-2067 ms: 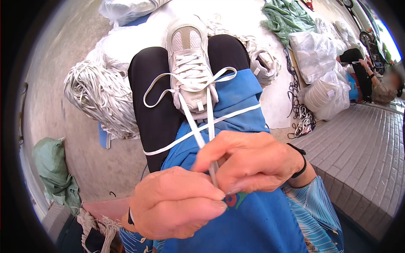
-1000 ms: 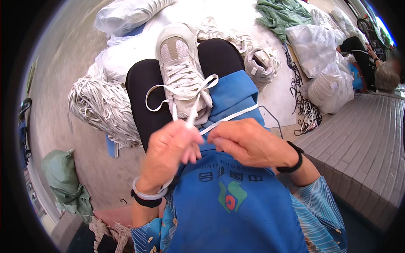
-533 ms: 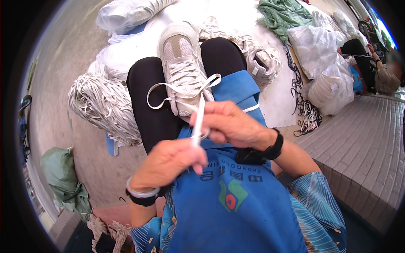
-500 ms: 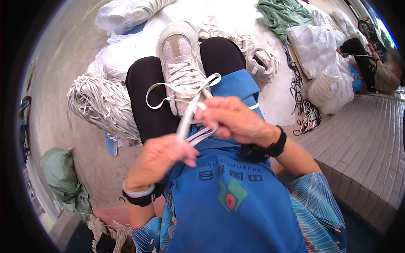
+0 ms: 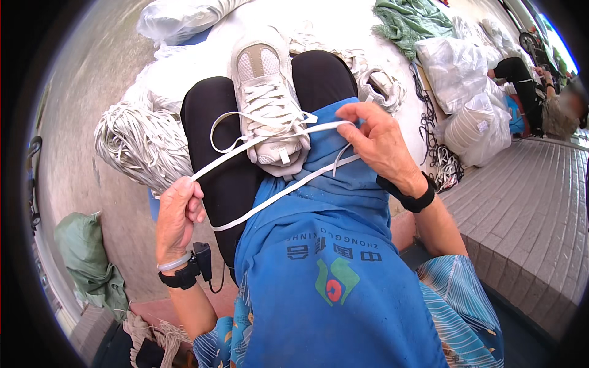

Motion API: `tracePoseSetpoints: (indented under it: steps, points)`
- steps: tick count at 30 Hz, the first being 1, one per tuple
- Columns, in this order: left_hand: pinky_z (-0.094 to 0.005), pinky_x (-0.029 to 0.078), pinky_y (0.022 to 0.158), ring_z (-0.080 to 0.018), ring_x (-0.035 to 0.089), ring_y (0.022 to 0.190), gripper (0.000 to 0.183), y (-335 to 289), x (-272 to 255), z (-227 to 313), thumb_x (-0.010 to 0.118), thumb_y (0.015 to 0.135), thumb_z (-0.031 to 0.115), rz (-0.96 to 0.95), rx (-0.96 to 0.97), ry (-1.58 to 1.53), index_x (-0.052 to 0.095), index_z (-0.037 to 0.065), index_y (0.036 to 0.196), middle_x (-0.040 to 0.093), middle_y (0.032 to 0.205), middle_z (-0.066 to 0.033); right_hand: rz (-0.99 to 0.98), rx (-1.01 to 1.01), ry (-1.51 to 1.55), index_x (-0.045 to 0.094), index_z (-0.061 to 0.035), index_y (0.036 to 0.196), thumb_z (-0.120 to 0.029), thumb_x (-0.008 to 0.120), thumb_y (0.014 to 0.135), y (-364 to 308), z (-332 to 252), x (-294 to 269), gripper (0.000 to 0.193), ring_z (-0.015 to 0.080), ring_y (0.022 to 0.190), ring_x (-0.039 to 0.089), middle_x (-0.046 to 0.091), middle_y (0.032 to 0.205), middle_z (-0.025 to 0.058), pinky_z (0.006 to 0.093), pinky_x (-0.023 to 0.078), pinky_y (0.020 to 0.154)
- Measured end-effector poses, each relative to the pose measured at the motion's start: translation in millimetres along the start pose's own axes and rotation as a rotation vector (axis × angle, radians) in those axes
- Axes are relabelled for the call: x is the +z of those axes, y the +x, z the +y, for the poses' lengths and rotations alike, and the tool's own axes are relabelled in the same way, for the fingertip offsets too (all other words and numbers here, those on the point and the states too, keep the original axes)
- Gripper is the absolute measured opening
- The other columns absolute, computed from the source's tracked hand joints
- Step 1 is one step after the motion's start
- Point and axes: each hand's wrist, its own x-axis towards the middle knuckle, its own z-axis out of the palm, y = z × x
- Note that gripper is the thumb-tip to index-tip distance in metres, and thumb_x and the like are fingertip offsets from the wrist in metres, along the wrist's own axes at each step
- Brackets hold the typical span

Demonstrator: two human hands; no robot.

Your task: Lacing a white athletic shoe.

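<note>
A white and beige sneaker (image 5: 268,98) rests between my knees, toe pointing away, its upper criss-crossed with laces. My left hand (image 5: 178,214) pinches a flat white shoelace (image 5: 227,158) at the left, beside my knee. My right hand (image 5: 381,138) pinches the same lace to the right of the shoe's heel. Between the hands the lace runs taut across the heel end, and a slack length hangs in a curve over the blue apron (image 5: 307,214). Another lace loop lies left of the sneaker.
A thick bundle of white laces (image 5: 140,141) lies left of my knee. More white sneakers (image 5: 380,89) stand beyond my right knee. Plastic-wrapped bundles (image 5: 472,126), dark cords (image 5: 445,165) and a green cloth (image 5: 411,24) lie to the right. Another person (image 5: 561,110) sits at far right.
My hands have drawn apart, left hand to the left and right hand to the right and up. The lace between them has gone from bunched to stretched out.
</note>
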Motion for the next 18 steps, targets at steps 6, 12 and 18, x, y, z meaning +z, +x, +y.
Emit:
tracePoseSetpoints:
  steps: [6, 12, 18]
  points:
    - [-0.0195, 0.027, 0.038, -0.0026, 0.027, 0.042, 0.030, -4.1, -1.4, 9.9, 0.043, 0.102, 0.027, -0.068, 0.048, -0.231, 0.052, 0.007, 0.082, 0.033, 0.054, 0.0063, -0.336, -0.487, -0.143, 0.064, -0.0055, 0.101, 0.003, 0.063, 0.076, -11.6, -0.8, -10.2, 0.027, 0.0214, 0.072, 0.061, 0.058, 0.096, 0.0088, 0.0320, 0.049, 0.061]
    - [-0.0191, 0.027, 0.037, -0.0023, 0.027, 0.042, 0.023, -3.8, 13.7, 17.1, 0.042, 0.103, 0.023, -0.183, 0.062, -0.282, 0.052, 0.004, 0.097, 0.033, 0.054, 0.0065, -0.386, -0.418, -0.389, 0.062, -0.0072, 0.104, 0.005, 0.060, 0.075, -18.3, -4.2, -13.0, 0.032, 0.0286, 0.080, 0.061, 0.053, 0.106, 0.0089, 0.0372, 0.050, 0.067]
    - [-0.0168, 0.031, 0.040, -0.0014, 0.031, 0.045, 0.016, 2.5, 44.1, 15.0, 0.060, 0.090, 0.018, -0.137, -0.085, 0.039, 0.056, 0.004, 0.095, 0.039, 0.059, 0.0068, -0.405, -0.593, -0.524, 0.056, -0.0049, 0.087, 0.002, 0.060, 0.073, -11.4, 0.5, -10.0, 0.016, 0.0257, 0.084, 0.059, 0.048, 0.096, 0.0092, 0.0352, 0.049, 0.071]
